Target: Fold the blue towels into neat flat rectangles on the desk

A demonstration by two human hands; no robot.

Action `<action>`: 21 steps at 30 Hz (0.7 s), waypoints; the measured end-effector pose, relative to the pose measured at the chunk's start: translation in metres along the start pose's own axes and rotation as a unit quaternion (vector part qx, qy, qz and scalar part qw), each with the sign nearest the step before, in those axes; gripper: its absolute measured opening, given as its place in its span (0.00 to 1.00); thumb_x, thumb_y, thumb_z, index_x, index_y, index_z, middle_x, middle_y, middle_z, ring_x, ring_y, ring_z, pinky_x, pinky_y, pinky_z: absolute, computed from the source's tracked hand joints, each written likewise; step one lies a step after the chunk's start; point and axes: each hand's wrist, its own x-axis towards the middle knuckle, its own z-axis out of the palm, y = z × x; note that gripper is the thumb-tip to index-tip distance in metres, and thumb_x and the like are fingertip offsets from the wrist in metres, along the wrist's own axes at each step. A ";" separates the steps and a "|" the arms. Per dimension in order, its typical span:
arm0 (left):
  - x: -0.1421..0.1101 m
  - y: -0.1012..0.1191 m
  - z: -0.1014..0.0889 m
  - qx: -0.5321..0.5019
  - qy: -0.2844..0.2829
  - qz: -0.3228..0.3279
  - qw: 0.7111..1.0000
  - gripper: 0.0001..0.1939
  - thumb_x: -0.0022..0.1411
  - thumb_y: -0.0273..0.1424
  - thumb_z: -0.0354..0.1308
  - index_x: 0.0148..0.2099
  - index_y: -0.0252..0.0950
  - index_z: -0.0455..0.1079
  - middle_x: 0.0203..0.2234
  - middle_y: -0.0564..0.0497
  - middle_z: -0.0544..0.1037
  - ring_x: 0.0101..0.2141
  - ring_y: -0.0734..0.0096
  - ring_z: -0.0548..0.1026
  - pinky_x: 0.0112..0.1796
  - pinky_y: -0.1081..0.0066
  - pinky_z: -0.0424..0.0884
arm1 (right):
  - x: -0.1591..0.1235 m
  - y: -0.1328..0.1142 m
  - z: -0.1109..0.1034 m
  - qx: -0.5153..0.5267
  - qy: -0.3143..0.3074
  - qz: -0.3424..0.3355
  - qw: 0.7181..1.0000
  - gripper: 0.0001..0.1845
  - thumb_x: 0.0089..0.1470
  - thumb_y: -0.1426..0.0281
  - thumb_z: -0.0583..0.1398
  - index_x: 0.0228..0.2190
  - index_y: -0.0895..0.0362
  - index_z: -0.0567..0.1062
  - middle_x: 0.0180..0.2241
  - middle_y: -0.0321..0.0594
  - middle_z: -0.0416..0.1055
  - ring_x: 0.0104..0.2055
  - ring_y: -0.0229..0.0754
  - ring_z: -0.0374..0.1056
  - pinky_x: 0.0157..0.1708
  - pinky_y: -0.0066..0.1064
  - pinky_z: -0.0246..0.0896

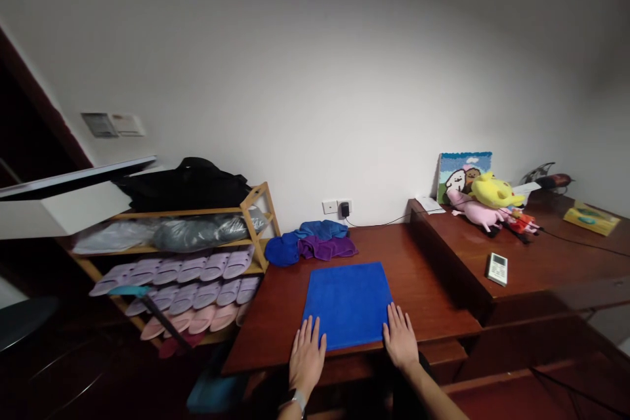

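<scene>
A blue cloth point(348, 302) lies spread flat in a near-square on the brown wooden table point(266, 328). My left hand point(308, 354) rests at its near left corner, fingers stretched out and touching the edge. At the right edge, toward the near corner, my right hand point(401, 338) lies flat with its fingers apart. Neither hand grips anything. Behind the spread cloth, a crumpled blue cloth point(282, 251), a purple cloth point(329, 247) and a lighter blue cloth point(322, 230) sit bunched together by the wall.
To the left stands a wooden shoe rack point(258, 230) with several slippers point(191, 269) and a black bag point(187, 187). On the higher desk at right are plush toys point(495, 191), a white remote point(497, 269) and a yellow tissue pack point(590, 218). A black charger point(345, 209) is plugged into the wall.
</scene>
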 end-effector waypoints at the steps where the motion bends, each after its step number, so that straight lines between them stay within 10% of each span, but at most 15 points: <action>1: 0.000 0.000 0.000 -0.001 0.001 0.000 1.000 0.30 0.74 0.41 0.41 0.70 0.33 0.62 0.69 0.41 0.62 0.67 0.54 0.62 0.65 0.51 0.61 | 0.000 0.000 0.000 0.001 0.003 0.000 1.000 0.35 0.69 0.58 0.39 0.70 0.60 0.52 0.73 0.38 0.42 0.75 0.48 0.39 0.73 0.45 0.32; 12: -0.003 0.006 -0.009 -0.021 0.006 -0.009 1.000 0.30 0.73 0.40 0.42 0.72 0.35 0.59 0.70 0.44 0.61 0.68 0.54 0.61 0.66 0.51 0.59 | -0.001 0.003 0.008 0.003 0.020 -0.007 1.000 0.36 0.69 0.57 0.40 0.70 0.61 0.54 0.72 0.39 0.43 0.75 0.49 0.40 0.73 0.46 0.35; 21: -0.024 -0.021 0.038 -0.043 -0.037 -0.019 0.998 0.36 0.71 0.42 0.45 0.76 0.51 0.35 0.71 0.57 0.56 0.68 0.54 0.61 0.65 0.50 0.64 | 0.005 0.040 0.092 0.015 0.068 -0.030 0.997 0.37 0.68 0.49 0.41 0.70 0.52 0.54 0.71 0.35 0.49 0.73 0.54 0.46 0.71 0.51 0.47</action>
